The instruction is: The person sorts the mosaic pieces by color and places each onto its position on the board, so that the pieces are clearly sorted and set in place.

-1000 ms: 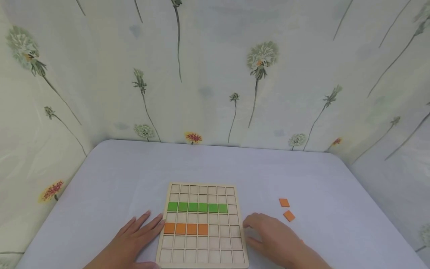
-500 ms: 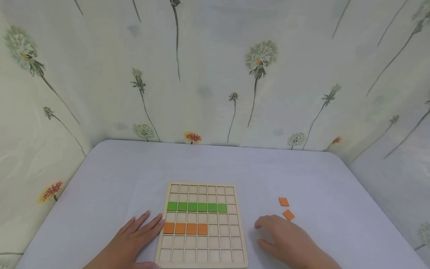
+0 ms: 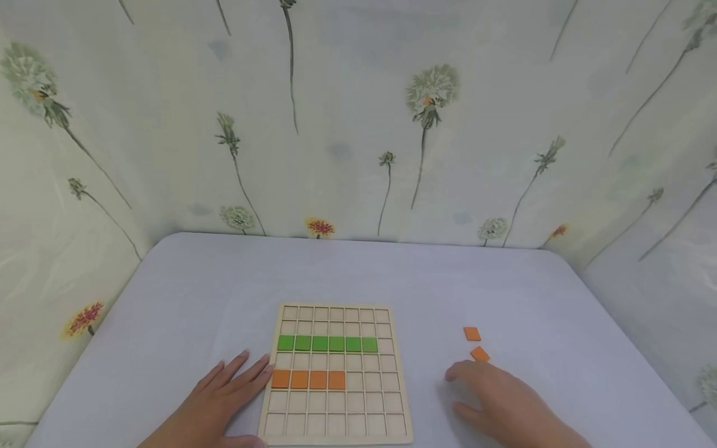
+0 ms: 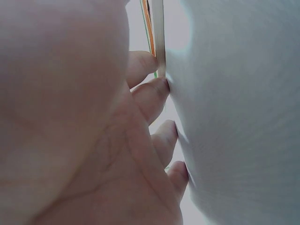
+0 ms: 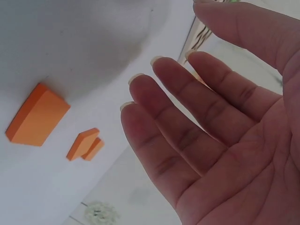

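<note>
A light wooden grid board [image 3: 336, 442] lies flat on the table. Six green tiles... are better told as several green tiles [image 3: 320, 343] filling most of one row, and several orange tiles [image 3: 318, 379] starting a lower row from the left. My left hand [image 3: 224, 398] rests spread on the table, its fingertips touching the board's left edge. To the right of the board hovers my right hand [image 3: 498, 398], palm bare and fingers loosely extended in the right wrist view. Near it lie loose orange tiles [image 5: 40, 115]; the head view shows two beyond the fingers, and the hand hides another.
A pale cloth-covered table [image 3: 241, 280] carries everything. Behind it and at the sides hangs a curtain [image 3: 347, 124] printed with dandelions.
My right hand has moved right, away from the board's right edge toward the loose orange tiles. The left hand and the tiles on the board stay as they were.
</note>
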